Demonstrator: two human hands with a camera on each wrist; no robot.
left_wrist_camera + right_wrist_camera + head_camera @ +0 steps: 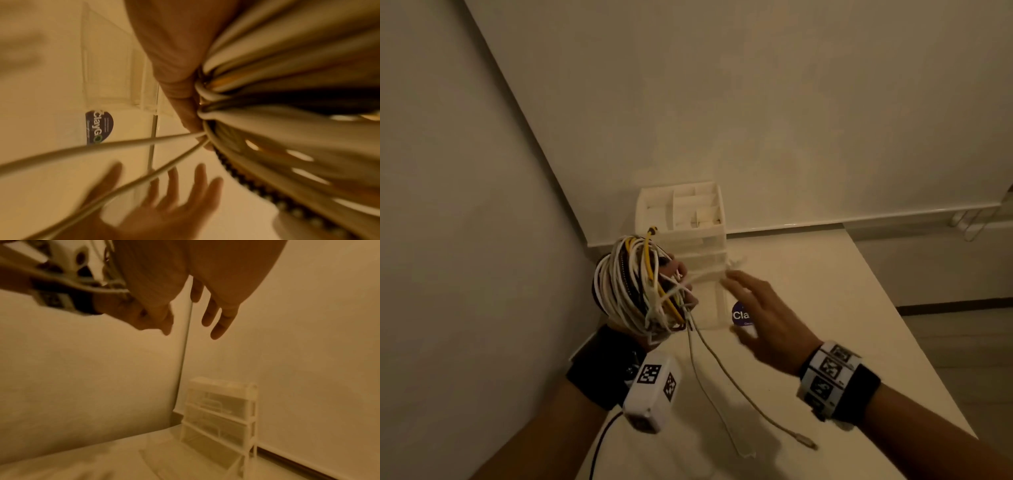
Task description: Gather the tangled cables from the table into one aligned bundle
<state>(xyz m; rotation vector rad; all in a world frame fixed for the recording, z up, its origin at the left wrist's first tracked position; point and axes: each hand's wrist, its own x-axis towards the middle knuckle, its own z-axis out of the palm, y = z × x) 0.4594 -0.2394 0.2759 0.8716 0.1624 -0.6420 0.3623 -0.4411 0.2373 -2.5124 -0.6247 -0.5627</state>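
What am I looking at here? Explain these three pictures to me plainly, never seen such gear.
No machine: a person wears cameras on the head and on both wrists. The head view looks down at a pale white table. The left hand grips a coiled bundle of white, yellow and dark cables; two loose grey cable ends trail from it onto the table. The right hand hovers open, holding nothing. Behind stand a white plastic drawer organiser and a round purple sticker. The wrist views show each hand close up.

head view looks down from above; wrist views sit close along the hands; all share the drawer organiser [681, 219]
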